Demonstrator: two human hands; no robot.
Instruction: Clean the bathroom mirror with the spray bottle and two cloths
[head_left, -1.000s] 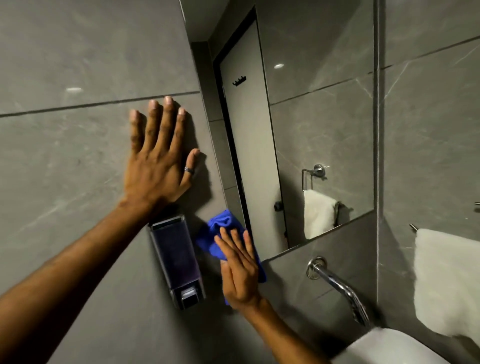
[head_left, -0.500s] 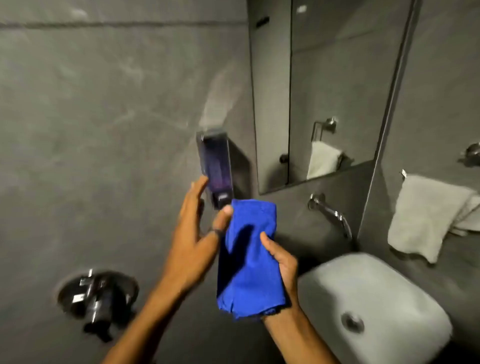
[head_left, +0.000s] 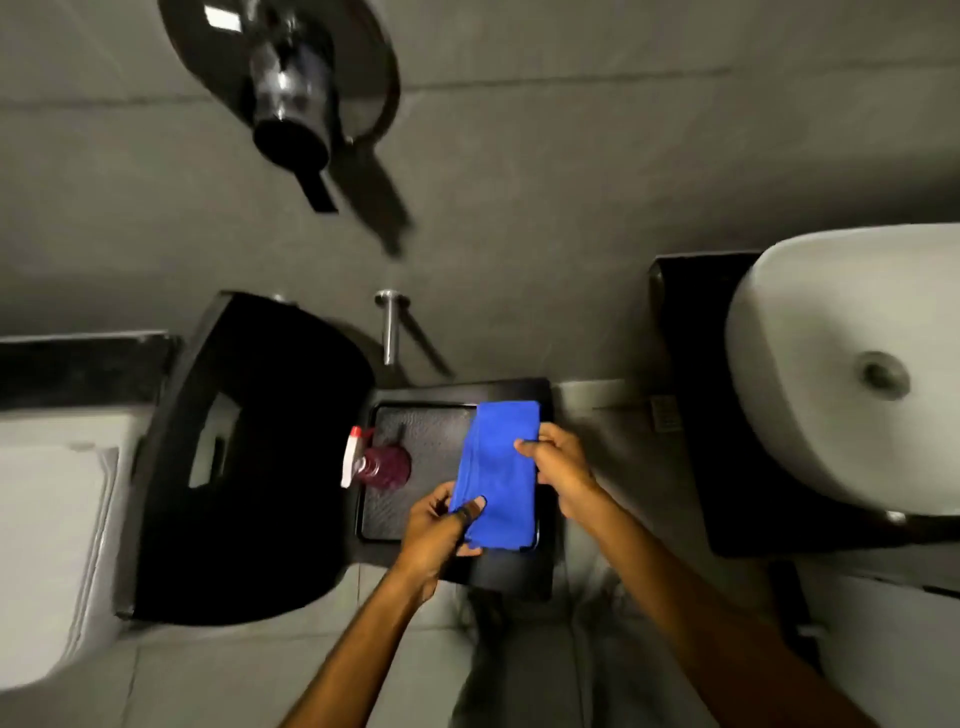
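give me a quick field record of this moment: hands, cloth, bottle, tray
left hand: grips the near end of the blue cloth
right hand: grips the cloth's right edge
blue cloth: folded, held over the tray's right side
spray bottle: reddish, white trigger, on the tray's left side
black tray: on a dark stand
sink: white, at right

On the black tray (head_left: 415, 525), the spray bottle (head_left: 382, 464) stands at about 9 o'clock, blocking the left edge. The blue cloth (head_left: 496, 467), held by the left hand (head_left: 436, 535) and right hand (head_left: 563, 470), covers the tray's right half from 12 to 5 o'clock. Between bottle and cloth lies a bare strip of tray floor, open toward 6 o'clock. The dark bin (head_left: 249, 457) crowds the 9 o'clock side; the white basin (head_left: 831, 364) stands well apart at 3 o'clock.
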